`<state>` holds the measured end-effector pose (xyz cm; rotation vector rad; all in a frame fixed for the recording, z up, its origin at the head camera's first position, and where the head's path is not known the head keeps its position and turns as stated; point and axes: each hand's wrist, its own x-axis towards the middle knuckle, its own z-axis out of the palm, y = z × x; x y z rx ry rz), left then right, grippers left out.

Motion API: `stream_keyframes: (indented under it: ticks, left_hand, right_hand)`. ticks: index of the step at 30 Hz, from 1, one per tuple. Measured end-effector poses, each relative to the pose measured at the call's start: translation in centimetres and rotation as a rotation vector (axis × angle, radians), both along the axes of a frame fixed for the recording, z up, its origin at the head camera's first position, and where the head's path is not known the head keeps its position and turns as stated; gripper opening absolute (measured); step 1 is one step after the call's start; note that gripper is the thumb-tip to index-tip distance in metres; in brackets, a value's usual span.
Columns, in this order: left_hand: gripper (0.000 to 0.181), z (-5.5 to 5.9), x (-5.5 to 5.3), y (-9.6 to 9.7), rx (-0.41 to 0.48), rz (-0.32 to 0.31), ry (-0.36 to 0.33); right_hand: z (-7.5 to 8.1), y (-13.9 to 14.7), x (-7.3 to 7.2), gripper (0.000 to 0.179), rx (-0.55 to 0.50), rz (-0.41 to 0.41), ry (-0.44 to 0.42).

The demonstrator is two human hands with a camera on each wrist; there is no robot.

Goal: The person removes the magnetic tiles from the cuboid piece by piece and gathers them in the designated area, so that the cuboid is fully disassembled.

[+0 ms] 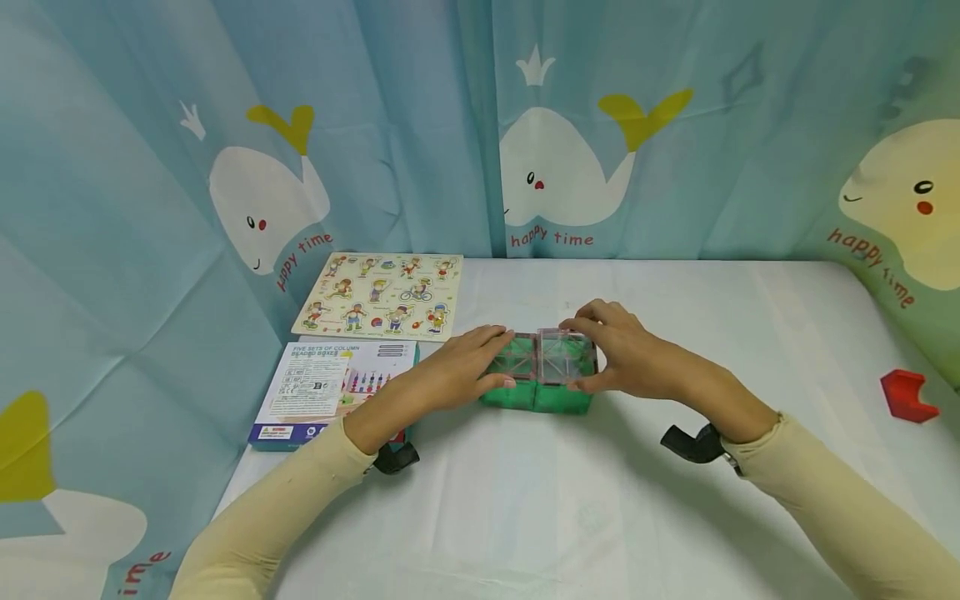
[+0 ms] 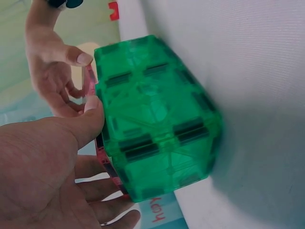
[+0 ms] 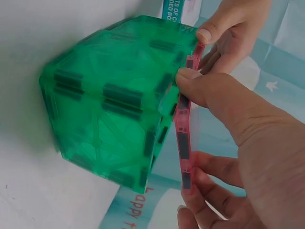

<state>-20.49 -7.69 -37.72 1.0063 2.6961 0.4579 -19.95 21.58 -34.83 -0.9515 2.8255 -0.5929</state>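
Head view: a green magnetic-tile box (image 1: 564, 400) stands on the worktop (image 1: 517, 508), well inside its left and right edges. Left wrist view: the left hand (image 2: 57, 157), partly closed, grips the left pink tile (image 2: 107, 165). Right wrist view: the right hand (image 3: 238, 138) pinches the right pink tile (image 3: 182, 126), thumb opposing fingers.

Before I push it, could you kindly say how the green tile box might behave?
The green tile box would likely slide rather than roll, having flat sides. It may be light, with see-through walls. It could split at its visible seams.
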Motion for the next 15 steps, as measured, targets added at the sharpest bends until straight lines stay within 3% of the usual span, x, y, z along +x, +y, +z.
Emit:
stream_keyframes:
  ticks: [9,15]
  left_hand:
    - [0.078,-0.3,0.0,-0.1,0.021,-0.014,0.030]
    - [0.077,-0.4,0.0,-0.2,0.024,-0.023,0.048]
  right_hand:
    - [1.7,3.8,-0.4,0.074,-0.088,-0.053,0.032]
    - [1.3,7.9,-1.2,0.078,-0.040,-0.173,0.050]
